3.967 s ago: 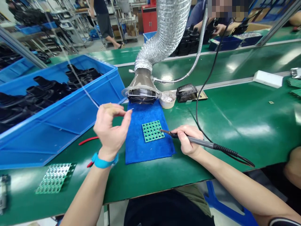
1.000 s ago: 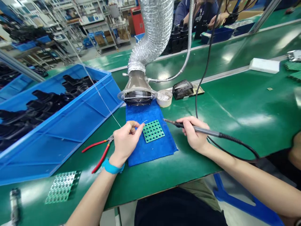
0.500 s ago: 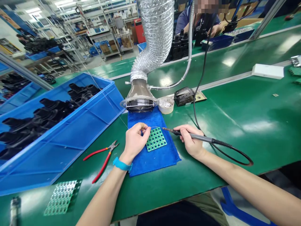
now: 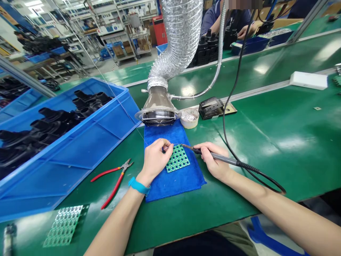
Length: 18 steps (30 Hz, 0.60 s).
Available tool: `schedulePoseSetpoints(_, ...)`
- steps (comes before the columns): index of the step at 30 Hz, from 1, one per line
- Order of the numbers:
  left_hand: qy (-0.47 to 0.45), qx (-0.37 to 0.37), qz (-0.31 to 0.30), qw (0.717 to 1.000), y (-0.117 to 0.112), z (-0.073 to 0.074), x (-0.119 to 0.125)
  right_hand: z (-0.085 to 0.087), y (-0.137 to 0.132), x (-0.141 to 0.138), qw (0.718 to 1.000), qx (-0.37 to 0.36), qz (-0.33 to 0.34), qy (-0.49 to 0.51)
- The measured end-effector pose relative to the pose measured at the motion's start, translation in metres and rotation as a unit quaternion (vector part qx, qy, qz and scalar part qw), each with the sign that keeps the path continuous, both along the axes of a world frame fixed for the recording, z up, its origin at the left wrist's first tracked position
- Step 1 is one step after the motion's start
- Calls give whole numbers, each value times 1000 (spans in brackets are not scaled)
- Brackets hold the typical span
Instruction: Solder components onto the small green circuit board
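The green perforated circuit board (image 4: 178, 158) lies flat on a blue towel (image 4: 176, 188), just in front of the fume extractor hood (image 4: 158, 110). Work on it is judged to be under way rather than finished: the tip of a soldering iron (image 4: 221, 157) is brought to the board's upper edge, yet no completed joints can be made out at this size, and how many remain cannot be told. A second perforated board (image 4: 63, 225) is left lying on the green bench mat (image 4: 266, 142) at lower left, with neither hand near it. The left hand (image 4: 155, 160) is closed in a narrow pinch on a thin solder wire (image 4: 128, 119), which runs down from above a blue plastic crate (image 4: 103, 140), its end held close to the board. That wrist, circled by a turquoise wristband (image 4: 138, 186), is angled in from the lower left. The right hand (image 4: 213, 160) is curled around the iron's grey handle in a pen grip, its forearm reaching in from the lower right. Red-handled side cutters (image 4: 113, 190) are lying untouched beside the towel, while a small dish of solder scrap (image 4: 189, 118) and an iron stand (image 4: 213, 107) are placed beyond it.
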<state>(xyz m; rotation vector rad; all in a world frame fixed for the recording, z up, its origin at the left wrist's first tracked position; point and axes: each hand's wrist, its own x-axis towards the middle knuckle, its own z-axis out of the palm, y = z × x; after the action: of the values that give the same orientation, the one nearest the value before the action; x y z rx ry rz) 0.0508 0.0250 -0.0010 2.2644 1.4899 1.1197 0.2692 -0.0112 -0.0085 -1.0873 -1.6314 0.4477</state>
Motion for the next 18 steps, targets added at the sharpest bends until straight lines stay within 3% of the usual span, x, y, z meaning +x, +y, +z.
schedulePoseSetpoints(18,24,-9,-55,998,-6,0,5,-1,-4,2,999,28,-16,-4)
